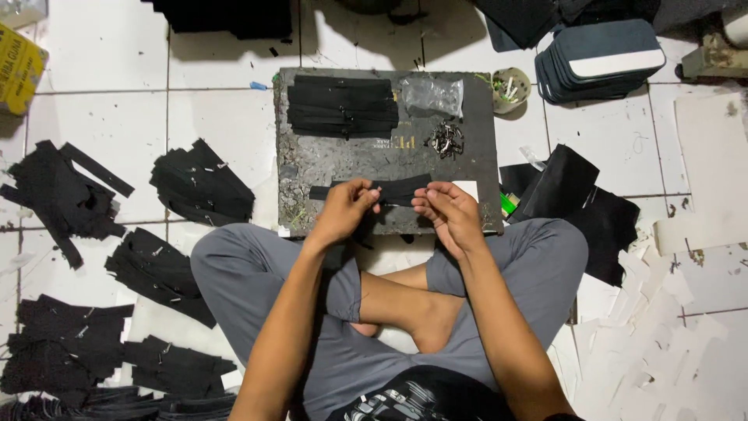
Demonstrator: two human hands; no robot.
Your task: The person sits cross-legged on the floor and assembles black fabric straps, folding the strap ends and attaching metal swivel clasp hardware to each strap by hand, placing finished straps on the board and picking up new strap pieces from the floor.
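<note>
Both hands pinch one black strap (372, 189): left hand (345, 209) and right hand (450, 214) hold it flat on the stone slab (327, 160), metal buckles (446, 140) within reach.

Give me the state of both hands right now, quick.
Left hand: closed, pinching the black strap over the grey slab.
Right hand: closed on the same strap's other end.

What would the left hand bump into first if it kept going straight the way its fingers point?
The left hand points up and slightly right, gripping the black strip. Past it lies bare board, then probably the stack of black strips, though depth is hard to judge.
</note>
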